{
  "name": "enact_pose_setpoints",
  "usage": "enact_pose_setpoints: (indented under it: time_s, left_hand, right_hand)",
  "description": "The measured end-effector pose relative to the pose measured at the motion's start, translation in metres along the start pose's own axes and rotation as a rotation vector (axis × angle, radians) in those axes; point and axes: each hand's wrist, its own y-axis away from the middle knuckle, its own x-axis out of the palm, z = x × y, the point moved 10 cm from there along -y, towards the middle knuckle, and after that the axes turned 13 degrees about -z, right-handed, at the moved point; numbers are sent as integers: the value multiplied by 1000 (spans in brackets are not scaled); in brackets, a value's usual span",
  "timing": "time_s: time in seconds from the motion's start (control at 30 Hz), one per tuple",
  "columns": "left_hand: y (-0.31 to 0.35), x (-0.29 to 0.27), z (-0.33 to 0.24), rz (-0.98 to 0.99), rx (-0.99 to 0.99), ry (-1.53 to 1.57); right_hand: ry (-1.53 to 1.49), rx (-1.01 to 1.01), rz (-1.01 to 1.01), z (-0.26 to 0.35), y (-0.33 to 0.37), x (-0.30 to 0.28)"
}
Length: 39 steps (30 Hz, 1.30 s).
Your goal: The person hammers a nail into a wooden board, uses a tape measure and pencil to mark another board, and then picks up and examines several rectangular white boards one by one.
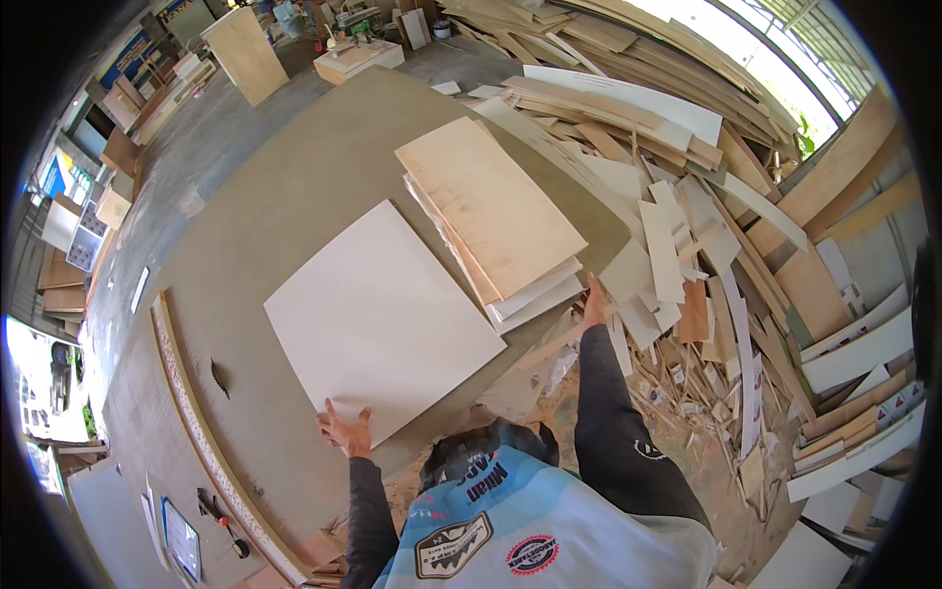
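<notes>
Fingers [328, 406] of your left hand [347, 433] are spread apart, their tips at the near-left edge of the white panel [383, 319], close to its nearest corner. That panel lies flat on the bench [265, 226], just left of the stack of boards [491, 206]. Your left forearm [369, 506] points nearly straight ahead; your right arm [610, 402] stretches farther forward, bringing your right hand [595, 306] to the stack's near-right corner, fingers pointing away from you. Whether those fingers grip the boards, I cannot tell.
</notes>
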Motion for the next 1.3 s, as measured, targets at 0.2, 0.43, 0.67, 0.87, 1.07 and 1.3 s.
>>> enact_pose_setpoints:
  time_s: [0.2, 0.43, 0.67, 0.87, 1.07, 1.3]
  left_hand:
    - [-6, 23, -42, 38, 85, 54]
    - [3, 38, -68, 91, 26, -36]
    - [1, 19, -45, 50, 31, 50]
    - [1, 9, -27, -106, 57, 362]
    - [49, -3, -94, 37, -80, 851]
    - [88, -12, -265, 811, -247, 1432]
  right_hand:
    - [-218, -65, 19, -25, -63, -6]
    - [-169, -139, -205, -7, -89, -47]
    - [497, -798, -373, 174, 33, 32]
    - [588, -804, -105, 193, 20, 67]
    - [114, -938, 193, 240, 229, 100]
    - [90, -1561, 502, 177, 401, 125]
